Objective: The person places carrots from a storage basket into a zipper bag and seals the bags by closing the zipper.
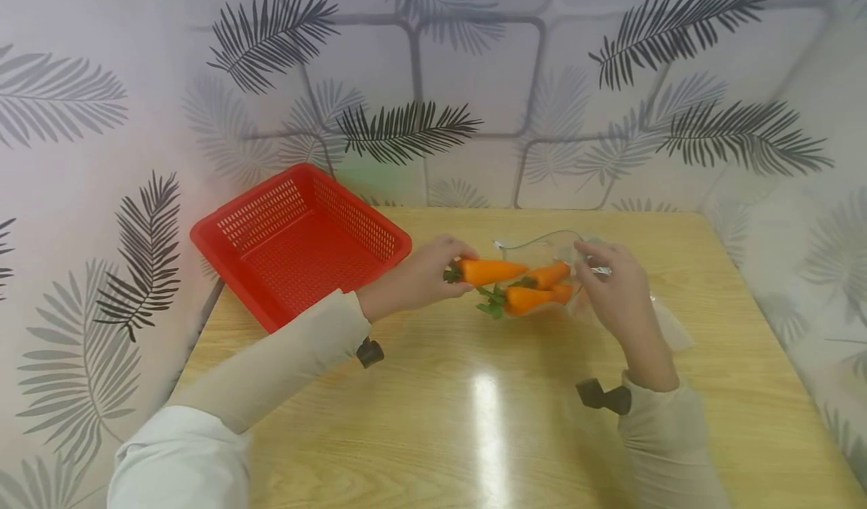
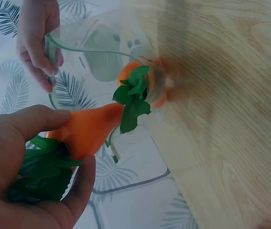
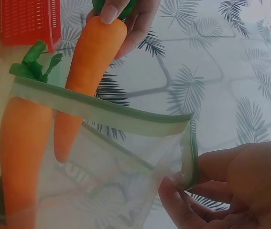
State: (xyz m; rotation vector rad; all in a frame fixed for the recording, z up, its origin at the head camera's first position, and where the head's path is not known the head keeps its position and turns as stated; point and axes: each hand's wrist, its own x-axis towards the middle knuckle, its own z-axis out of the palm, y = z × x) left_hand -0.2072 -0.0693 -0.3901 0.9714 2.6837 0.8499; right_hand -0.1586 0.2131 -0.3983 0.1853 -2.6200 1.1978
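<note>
My left hand (image 1: 427, 272) pinches an orange carrot (image 1: 493, 271) by its thick, leafy end. The carrot's narrow tip points at a clear zip bag (image 3: 121, 186) with a green-edged mouth. In the right wrist view this tip (image 3: 68, 140) shows through the film below the rim. With thumb and fingers my right hand (image 1: 619, 291) pinches a corner of the bag's mouth, which stands open. Inside the bag lie other carrots (image 1: 531, 300), the green leaves (image 2: 134, 98) of one poking out past the rim.
A red plastic basket (image 1: 298, 268) with slotted walls stands at the back left of the wooden table (image 1: 379, 434). Behind the table rises a wall (image 1: 474, 80) with a leaf pattern. Whitish clear film (image 1: 670, 327) lies on the table beside my right wrist.
</note>
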